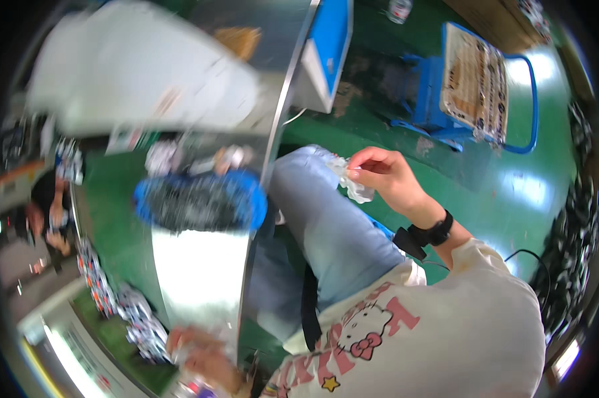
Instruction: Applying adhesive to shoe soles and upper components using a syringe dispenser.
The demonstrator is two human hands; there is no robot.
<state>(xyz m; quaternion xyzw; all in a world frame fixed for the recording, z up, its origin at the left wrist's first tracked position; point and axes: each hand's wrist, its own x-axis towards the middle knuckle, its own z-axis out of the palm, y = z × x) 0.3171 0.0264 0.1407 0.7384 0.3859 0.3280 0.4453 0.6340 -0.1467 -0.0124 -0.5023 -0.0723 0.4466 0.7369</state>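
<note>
Crumpled whitish film [360, 192] beside knee [300, 174] — right hand [393, 180] pinches its upper edge, likely because film looks limp; left hand [205, 361] blurred at metal bench [200, 275] — cannot tell grip.

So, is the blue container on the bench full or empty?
Not empty: dark, blurred contents cover most of the inside of the blue container. How deep they lie, I cannot tell.
</note>
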